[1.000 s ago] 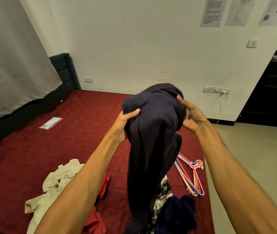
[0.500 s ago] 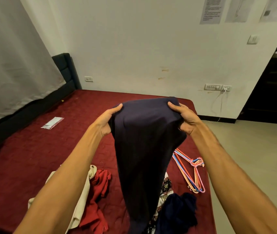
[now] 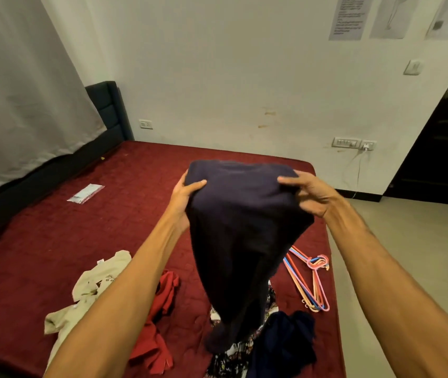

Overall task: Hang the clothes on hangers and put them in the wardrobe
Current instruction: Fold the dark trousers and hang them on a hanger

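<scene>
A dark navy garment (image 3: 242,230) hangs in the air in front of me, held up by its top edge over the bed. My left hand (image 3: 183,199) grips its left corner, thumb over the cloth. My right hand (image 3: 308,193) pinches the right corner with curled fingers. A bundle of pink, orange and blue plastic hangers (image 3: 311,279) lies on the bed to the right of the garment. Under it lie a patterned garment (image 3: 233,356), a second navy garment (image 3: 285,345), a red one (image 3: 160,317) and a beige one (image 3: 94,290).
The bed with its dark red mattress (image 3: 81,230) fills the lower left, a dark headboard (image 3: 108,110) along its left side. A small plastic packet (image 3: 85,193) lies on the mattress. A dark door (image 3: 446,148) stands at right beside bare floor (image 3: 414,255). No wardrobe is in view.
Both hands have come down and shifted along the garment's top edge, spreading it wider than a second ago. The pile and the hangers on the bed stay put.
</scene>
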